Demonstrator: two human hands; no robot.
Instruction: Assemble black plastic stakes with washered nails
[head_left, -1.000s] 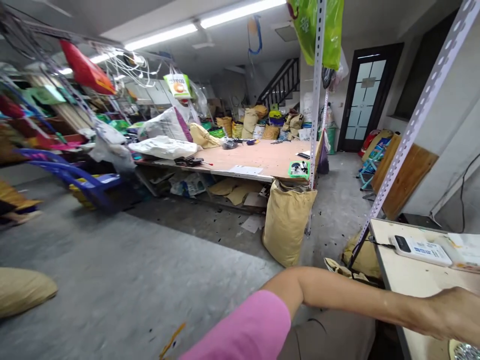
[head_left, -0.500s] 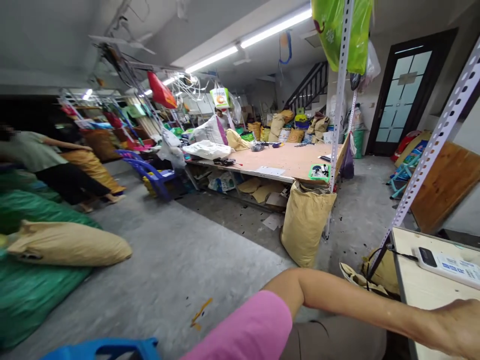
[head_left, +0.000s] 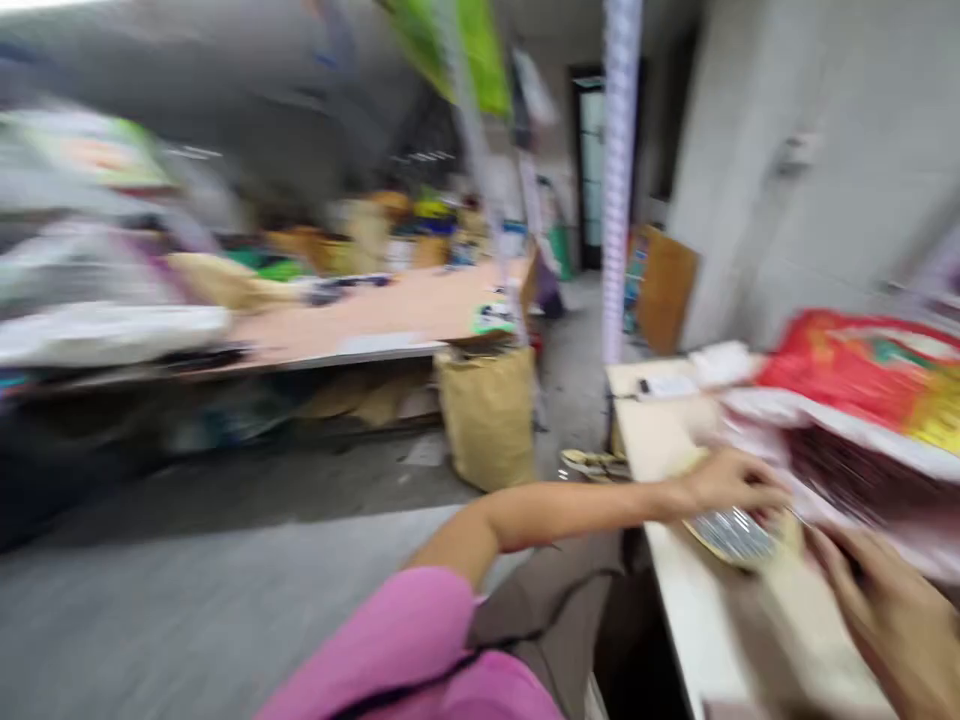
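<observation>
The picture is heavily smeared by motion. My left hand [head_left: 731, 485] reaches across to the pale table [head_left: 675, 580] on the right and rests over a shiny silvery object [head_left: 735, 535] on a yellowish round thing. Its fingers are blurred. My right hand [head_left: 892, 620] lies at the lower right, fingers stretched towards a red and yellow printed bag [head_left: 862, 375] with a white and dark edge. What either hand grips cannot be made out. A pink sleeve covers my left upper arm.
A long wooden worktable [head_left: 375, 320] with white sacks stands at the left. A tan sack [head_left: 491, 415] leans at its corner. A perforated metal post [head_left: 619, 180] rises by the near table, before a grey wall. Grey concrete floor lies between.
The view has swung right, away from the room and the other person. The near table, the red bag and my right hand have come into view. My left hand stays on the table.
</observation>
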